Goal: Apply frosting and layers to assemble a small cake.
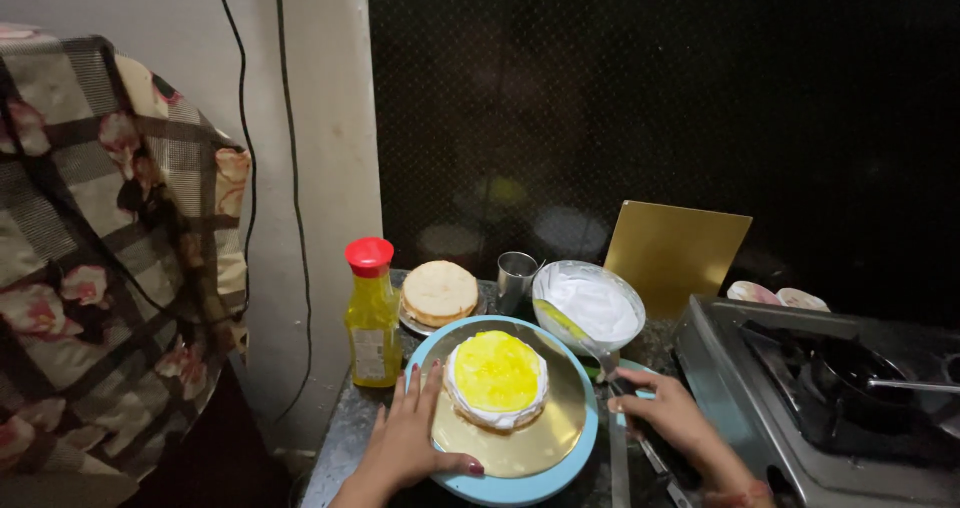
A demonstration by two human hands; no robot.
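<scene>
On the turntable rim [540, 483], left hand [410, 438] fingers spread flat beside cake [497, 378], right hand [670, 418] gripping spatula [580, 333].

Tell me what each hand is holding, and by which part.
The right hand grips a spatula by its handle, blade resting in the cream bowl. The left hand holds nothing; it lies flat on the blue turntable.

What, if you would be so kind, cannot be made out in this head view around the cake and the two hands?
- Right hand: its grip on the spatula is hidden by its own fingers; the tool's lower end is cut off by the bottom edge.
- Steel cup: contents too dark to tell.
- Turntable: near rim cut off by the bottom edge, beside the left hand.
</scene>
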